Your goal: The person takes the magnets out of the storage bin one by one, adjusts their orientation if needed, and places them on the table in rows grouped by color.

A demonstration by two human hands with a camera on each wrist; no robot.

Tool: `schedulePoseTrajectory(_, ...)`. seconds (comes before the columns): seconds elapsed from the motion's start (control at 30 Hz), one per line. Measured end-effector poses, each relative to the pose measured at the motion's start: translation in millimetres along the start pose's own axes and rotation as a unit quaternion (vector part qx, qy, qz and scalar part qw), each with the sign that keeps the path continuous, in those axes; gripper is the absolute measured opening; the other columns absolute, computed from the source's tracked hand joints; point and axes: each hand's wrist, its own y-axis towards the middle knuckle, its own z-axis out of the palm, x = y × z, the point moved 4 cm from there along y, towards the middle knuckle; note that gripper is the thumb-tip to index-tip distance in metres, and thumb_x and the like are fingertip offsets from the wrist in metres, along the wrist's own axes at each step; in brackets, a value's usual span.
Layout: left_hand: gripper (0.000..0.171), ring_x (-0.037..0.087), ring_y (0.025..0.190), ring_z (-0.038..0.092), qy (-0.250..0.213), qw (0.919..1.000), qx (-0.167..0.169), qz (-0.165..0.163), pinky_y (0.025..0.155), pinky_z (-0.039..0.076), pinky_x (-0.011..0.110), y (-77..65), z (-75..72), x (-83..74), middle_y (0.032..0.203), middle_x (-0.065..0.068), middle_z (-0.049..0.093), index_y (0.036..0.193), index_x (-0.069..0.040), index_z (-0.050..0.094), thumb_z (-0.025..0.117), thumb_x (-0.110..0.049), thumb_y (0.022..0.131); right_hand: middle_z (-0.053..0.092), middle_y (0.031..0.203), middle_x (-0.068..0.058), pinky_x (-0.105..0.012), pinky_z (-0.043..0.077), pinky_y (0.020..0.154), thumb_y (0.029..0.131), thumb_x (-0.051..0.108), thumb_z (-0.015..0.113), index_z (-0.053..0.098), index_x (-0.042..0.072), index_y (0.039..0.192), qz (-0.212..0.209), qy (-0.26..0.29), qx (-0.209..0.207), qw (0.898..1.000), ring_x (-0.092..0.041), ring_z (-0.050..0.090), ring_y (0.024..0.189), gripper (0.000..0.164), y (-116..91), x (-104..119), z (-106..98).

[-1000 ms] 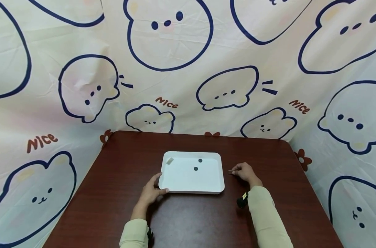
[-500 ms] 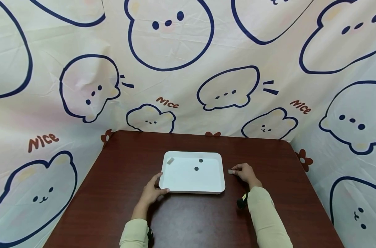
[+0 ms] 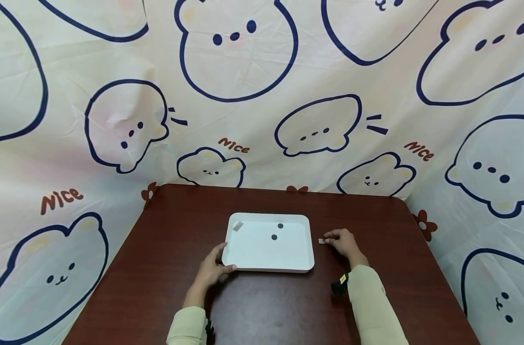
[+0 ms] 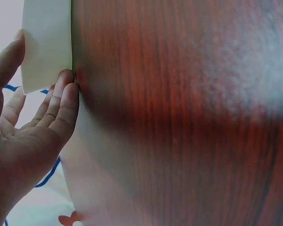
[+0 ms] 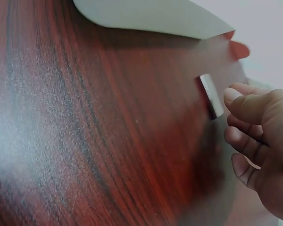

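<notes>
Left hand (image 3: 210, 269) clamped on the tray (image 3: 257, 254) at its near-left corner; right of the tray, right hand (image 3: 343, 242), grip loose, just beside 1 block (image 5: 211, 96)!

Reaches forward with both arms (image 3: 367, 287), held well apart. Bares the left wrist (image 3: 194, 294) beyond a pale left sleeve (image 3: 186, 326); slants the right sleeve (image 3: 376, 306), equally pale, inward from the lower right. Grips with the left hand (image 3: 208, 269), setting the left thumb (image 4: 7, 63) well apart from the left fingers (image 4: 68, 101), laid close together and slightly bent. Turns the right hand (image 3: 343, 242) inward, bending the right fingers (image 5: 247, 142) in a loose curl and extending the right thumb (image 5: 250, 108) more straightly above them in the right wrist view.
</notes>
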Motion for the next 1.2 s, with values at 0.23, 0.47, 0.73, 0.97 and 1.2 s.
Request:
schedulePoseTrajectory(0.23, 0.079, 0.018, 0.067, 0.059, -0.009, 0.9999, 0.007, -0.002, 0.059, 0.046, 0.033, -0.9, 0.8, -0.5, 0.102, 0.020, 0.060, 0.138, -0.007, 0.041, 0.082, -0.012, 0.071, 0.064, 0.104, -0.014, -0.047, 0.042, 0.082, 0.087, 0.007, 0.065, 0.072, 0.005, 0.101, -0.029, 0.030, -0.019, 0.999, -0.037, 0.053, 0.104, 0.016, -14.0, 15.8, -7.5)
schedulePoseTrajectory(0.47, 0.079, 0.018, 0.070, 0.059, 0.000, 1.0000, 0.005, -0.004, 0.063, 0.045, 0.034, -0.3, -0.9, 0.7, 0.103, 0.019, 0.061, 0.139, -0.008, 0.041, 0.082, -0.012, 0.071, 0.062, 0.112, -0.014, -0.046, 0.043, 0.083, 0.089, 0.010, 0.063, 0.069, 0.004, 0.108, -0.016, 0.062, -0.015, 0.998, -0.034, 0.051, 0.109, 0.020, -19.5, 33.9, -4.2)
schedulePoseTrajectory(0.73, 0.080, 0.021, 0.078, 0.060, -0.002, 1.0000, 0.003, -0.006, 0.068, 0.045, 0.036, 0.2, -0.4, 0.6, 0.108, 0.022, 0.060, 0.138, -0.008, 0.042, 0.083, -0.013, 0.070, 0.063, 0.109, -0.008, -0.041, 0.045, 0.079, 0.088, 0.011, 0.066, 0.071, 0.009, 0.106, -0.011, 0.071, -0.003, 0.997, -0.027, 0.054, 0.103, 0.019, -18.6, 51.5, 6.4)
schedulePoseTrajectory(0.97, 0.079, 0.022, 0.080, 0.060, 0.002, 1.0000, 0.004, -0.006, 0.070, 0.045, 0.038, 0.3, -1.3, 0.6, 0.108, 0.022, 0.060, 0.138, -0.010, 0.042, 0.083, -0.014, 0.070, 0.064, 0.106, -0.008, -0.037, 0.046, 0.075, 0.086, 0.011, 0.068, 0.069, 0.004, 0.108, -0.015, 0.106, 0.001, 0.994, -0.023, 0.055, 0.095, 0.024, -15.3, 64.9, 13.1)
schedulePoseTrajectory(1.2, 0.079, 0.022, 0.079, 0.060, 0.004, 1.0000, 0.003, -0.003, 0.069, 0.045, 0.039, 0.3, -1.2, 1.6, 0.108, 0.022, 0.059, 0.138, -0.009, 0.042, 0.083, -0.014, 0.070, 0.064, 0.100, -0.005, -0.032, 0.049, 0.070, 0.084, 0.012, 0.070, 0.068, 0.002, 0.109, -0.020, 0.134, 0.016, 0.991, -0.019, 0.058, 0.086, 0.027, -9.3, 73.5, 22.3)
